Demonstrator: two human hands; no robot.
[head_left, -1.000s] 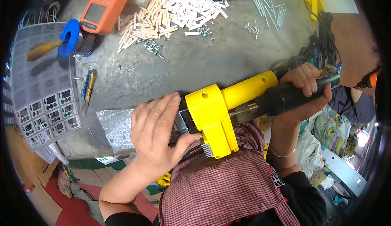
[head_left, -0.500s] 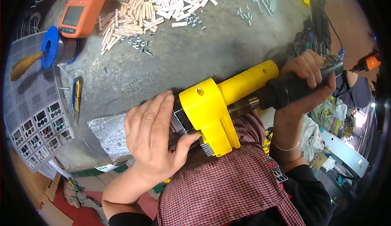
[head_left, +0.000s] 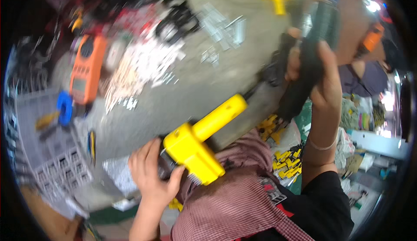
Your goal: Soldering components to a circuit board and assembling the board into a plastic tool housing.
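My left hand (head_left: 150, 171) is closed around the dark end of a yellow plastic tool housing (head_left: 195, 154), thumb on the near side and fingers on the far side. The housing has a round yellow handle pointing up and to the right, and grey teeth show at its lower edge. My right hand (head_left: 328, 78) grips a black power screwdriver (head_left: 310, 56), raised at the right and apart from the housing. Its lower end is smeared by motion, so the bit cannot be made out.
On the grey bench lie pale strips (head_left: 152, 56), long metal rods (head_left: 221, 26) and small screws (head_left: 130, 104). An orange multimeter (head_left: 88, 74), a blue spool (head_left: 65, 108) and a utility knife (head_left: 91, 145) sit at the left. Yellow parts (head_left: 286, 163) lie below the bench at right.
My right hand has lifted the screwdriver up and away from the housing. The housing and my left hand sit slightly lower and further left in the view, which has shifted and blurred.
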